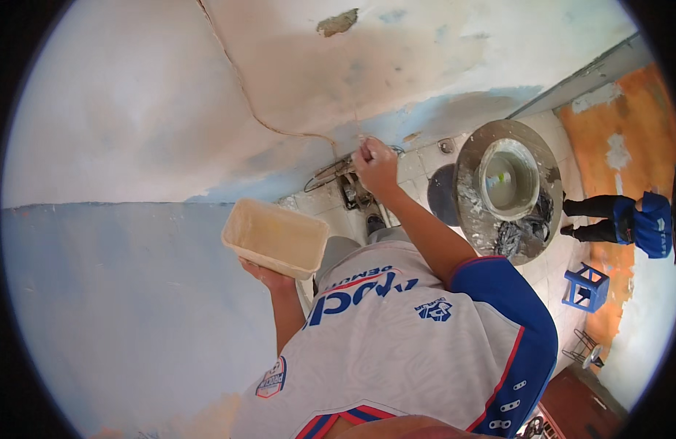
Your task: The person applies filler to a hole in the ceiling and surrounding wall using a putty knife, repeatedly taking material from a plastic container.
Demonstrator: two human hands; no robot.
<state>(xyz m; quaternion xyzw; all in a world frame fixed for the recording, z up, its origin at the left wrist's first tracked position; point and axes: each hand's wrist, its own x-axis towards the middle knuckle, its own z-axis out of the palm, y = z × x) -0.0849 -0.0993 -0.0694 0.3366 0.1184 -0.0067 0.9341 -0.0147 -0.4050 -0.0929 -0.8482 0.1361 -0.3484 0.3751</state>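
My left hand [266, 275] supports a rectangular cream plastic tub [294, 252] from below, its fingers partly hidden under it. The tub is tilted, and its inside looks pale and smeared. Raised close to the wall [309, 80], my right hand [376, 168] is closed, its fingers bent together. A small pale bit shows at the fingertips, too small to name. The wall has patchy white and blue-grey areas, a bare chipped spot [338, 23] and a thin cable [239, 77] running down it.
A round table [466, 186] at right holds a wide basin [532, 179] and crumpled dark plastic [519, 233]. Beyond it a person in dark blue [631, 218] stands near an orange wall [645, 124]. A blue stool [588, 287] is on the tiled floor. Dark clutter [349, 190] lies along the wall's foot.
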